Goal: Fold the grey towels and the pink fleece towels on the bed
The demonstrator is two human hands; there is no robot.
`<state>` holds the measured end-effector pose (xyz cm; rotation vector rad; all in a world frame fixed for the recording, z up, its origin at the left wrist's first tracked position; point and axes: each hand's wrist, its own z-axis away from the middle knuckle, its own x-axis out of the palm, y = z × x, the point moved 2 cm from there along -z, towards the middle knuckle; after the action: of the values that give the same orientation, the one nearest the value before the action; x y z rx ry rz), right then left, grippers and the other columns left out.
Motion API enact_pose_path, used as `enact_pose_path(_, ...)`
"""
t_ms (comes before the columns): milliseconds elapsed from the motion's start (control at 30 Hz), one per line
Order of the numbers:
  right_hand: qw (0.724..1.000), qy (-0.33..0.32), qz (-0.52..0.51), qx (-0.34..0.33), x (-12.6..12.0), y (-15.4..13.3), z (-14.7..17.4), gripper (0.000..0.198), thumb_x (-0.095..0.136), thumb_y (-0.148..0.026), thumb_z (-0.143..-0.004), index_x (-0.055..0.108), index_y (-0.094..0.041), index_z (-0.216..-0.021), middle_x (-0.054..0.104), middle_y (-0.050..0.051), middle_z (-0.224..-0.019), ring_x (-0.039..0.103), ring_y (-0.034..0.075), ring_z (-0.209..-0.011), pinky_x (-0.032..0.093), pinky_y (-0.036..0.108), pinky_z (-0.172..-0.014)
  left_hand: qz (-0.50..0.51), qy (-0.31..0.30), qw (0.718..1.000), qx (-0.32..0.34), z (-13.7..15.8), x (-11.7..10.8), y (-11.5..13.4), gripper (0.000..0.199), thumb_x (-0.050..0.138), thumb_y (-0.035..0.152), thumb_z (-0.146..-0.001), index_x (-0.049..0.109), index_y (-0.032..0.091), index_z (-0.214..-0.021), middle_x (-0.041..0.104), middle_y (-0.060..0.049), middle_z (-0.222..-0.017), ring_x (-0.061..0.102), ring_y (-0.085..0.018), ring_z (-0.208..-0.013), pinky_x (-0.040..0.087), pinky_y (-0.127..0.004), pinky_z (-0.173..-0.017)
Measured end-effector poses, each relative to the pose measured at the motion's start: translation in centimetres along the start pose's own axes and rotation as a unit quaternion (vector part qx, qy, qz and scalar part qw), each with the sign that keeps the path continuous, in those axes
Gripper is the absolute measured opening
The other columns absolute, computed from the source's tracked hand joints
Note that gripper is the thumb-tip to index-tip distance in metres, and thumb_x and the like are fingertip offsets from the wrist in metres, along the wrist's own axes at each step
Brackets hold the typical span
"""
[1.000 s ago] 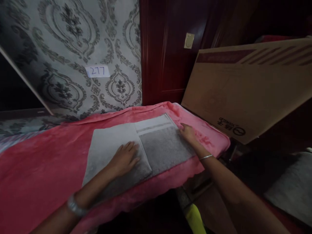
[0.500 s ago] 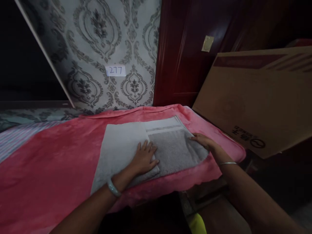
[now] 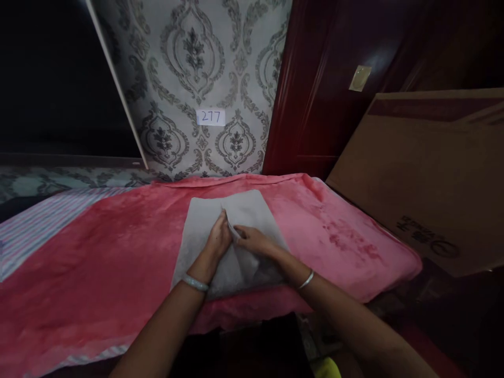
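Observation:
A grey towel (image 3: 252, 210) with a paler smooth side lies folded inward from both sides on a pink blanket (image 3: 129, 231). The edge of its right flap stands up slightly near the middle. My right hand (image 3: 254, 241) is closed on that raised edge, fingers bent round the cloth. Turned on its side, my left hand (image 3: 219, 236) is closed at the same edge, its fingertips against the cloth; its thumb and inner fingers are mostly hidden. Both hands are close together over the towel's centre.
A large cardboard box (image 3: 425, 168) leans at the right beside a dark red door (image 3: 311, 105). A dark screen (image 3: 63, 84) stands at the left. Behind is a patterned wall with a paper label (image 3: 210, 117). Striped cloth (image 3: 51, 215) shows at the left.
My right hand has carried the towel's right part leftward, folding it over to the middle. My left hand has turned from lying flat to standing on its side. The view has shifted slightly.

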<state>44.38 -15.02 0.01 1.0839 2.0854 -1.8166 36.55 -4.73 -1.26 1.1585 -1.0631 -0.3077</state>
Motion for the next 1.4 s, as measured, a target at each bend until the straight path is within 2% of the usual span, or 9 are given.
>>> enact_pose_path(167, 1.0, 0.003, 0.028, 0.009, 1.6, -0.2, 3.6, 0.05, 0.062, -0.027, -0.086, 0.062, -0.017, -0.134, 0.072, 0.001, -0.085, 0.062, 0.018, -0.071, 0.053, 0.031, -0.07, -0.071, 0.026, 0.996, 0.036, 0.2, -0.1, -0.1, 0.074, 0.046, 0.029, -0.093, 0.018, 0.021, -0.161, 0.046, -0.009, -0.157, 0.057, -0.019, -0.131, 0.048, -0.035, -0.108)
enact_pose_path(367, 0.991, 0.069, 0.066, -0.095, -0.2, -1.8, 9.5, 0.04, 0.052, -0.041, -0.098, 0.065, -0.024, -0.132, 0.071, 0.009, -0.118, 0.066, 0.022, -0.104, 0.053, 0.038, -0.093, -0.15, -0.01, 0.989, -0.006, 0.4, 0.0, -0.9, 0.077, 0.06, 0.024, -0.082, 0.037, 0.015, -0.156, 0.07, -0.012, -0.127, 0.071, -0.023, -0.1, 0.054, -0.042, -0.098)
enact_pose_path(500, 0.972, 0.19, 0.121, -0.062, -2.3, -0.5, 11.6, 0.04, 0.048, -0.046, -0.1, 0.069, -0.023, -0.125, 0.071, 0.011, -0.12, 0.063, 0.025, -0.114, 0.051, 0.044, -0.101, -0.249, 0.02, 0.968, 0.014, -0.3, 0.2, -0.5, 0.088, 0.054, 0.004, -0.069, 0.038, 0.014, -0.155, 0.063, -0.011, -0.139, 0.065, -0.024, -0.116, 0.049, -0.04, -0.107)
enact_pose_path(600, 0.96, 0.233, 0.15, -0.043, -3.3, 0.9, 12.2, 0.041, 0.047, -0.047, -0.1, 0.07, -0.022, -0.123, 0.071, 0.012, -0.119, 0.063, 0.027, -0.114, 0.05, 0.047, -0.102, -0.287, 0.015, 0.952, 0.102, -1.0, 0.1, 0.9, 0.089, 0.048, -0.001, -0.065, 0.044, 0.015, -0.152, 0.051, -0.007, -0.153, 0.056, -0.023, -0.132, 0.041, -0.039, -0.116)
enact_pose_path(667, 0.959, 0.23, 0.16, -0.04, -3.2, 1.5, 12.3, 0.041, 0.045, -0.047, -0.101, 0.069, -0.023, -0.124, 0.071, 0.011, -0.121, 0.062, 0.026, -0.116, 0.049, 0.048, -0.104, -0.309, 0.015, 0.941, 0.138, -1.2, -0.5, 1.8, 0.087, 0.048, -0.001, -0.063, 0.049, 0.016, -0.149, 0.049, -0.005, -0.155, 0.052, -0.023, -0.136, 0.038, -0.039, -0.119)
enact_pose_path(767, 0.962, 0.218, 0.157, -0.045, -2.2, 2.3, 12.4, 0.041, 0.044, -0.046, -0.101, 0.071, -0.023, -0.122, 0.071, 0.011, -0.121, 0.063, 0.026, -0.115, 0.05, 0.047, -0.103, -0.327, 0.059, 0.939, 0.088, -1.1, -1.9, 2.2, 0.085, 0.049, -0.002, -0.061, 0.055, 0.011, -0.144, 0.053, -0.008, -0.152, 0.051, -0.026, -0.137, 0.038, -0.04, -0.119)
enact_pose_path(867, 0.964, 0.221, 0.142, -0.05, -1.4, 2.9, 12.6, 0.04, 0.045, -0.046, -0.1, 0.072, -0.023, -0.119, 0.071, 0.012, -0.121, 0.063, 0.026, -0.116, 0.05, 0.047, -0.104, -0.324, 0.085, 0.942, 0.029, -0.9, -2.8, 1.8, 0.083, 0.05, 0.0, -0.062, 0.055, 0.01, -0.144, 0.057, -0.012, -0.147, 0.059, -0.029, -0.128, 0.047, -0.041, -0.111)
enact_pose_path(1067, 0.967, 0.206, 0.143, -0.046, -1.6, 3.6, 13.1, 0.041, 0.043, -0.046, -0.102, 0.073, -0.024, -0.119, 0.069, 0.011, -0.124, 0.061, 0.026, -0.118, 0.049, 0.049, -0.105, -0.364, 0.077, 0.927, 0.045, -0.7, -3.0, 1.6, 0.082, 0.057, 0.009, -0.068, 0.047, 0.01, -0.15, 0.067, -0.013, -0.131, 0.068, -0.027, -0.11, 0.052, -0.041, -0.103)
enact_pose_path(1400, 0.97, 0.079, 0.2, -0.11, -2.3, 3.6, 15.7, 0.058, 0.054, -0.047, -0.098, 0.046, -0.028, -0.152, 0.048, 0.01, -0.154, 0.044, 0.028, -0.141, 0.034, 0.057, -0.118, -0.505, 0.029, 0.857, 0.1, 1.3, -3.7, 1.7, 0.08, 0.055, 0.005, -0.07, 0.046, 0.01, -0.15, 0.054, -0.011, -0.15, 0.049, -0.027, -0.139, 0.033, -0.04, -0.122)
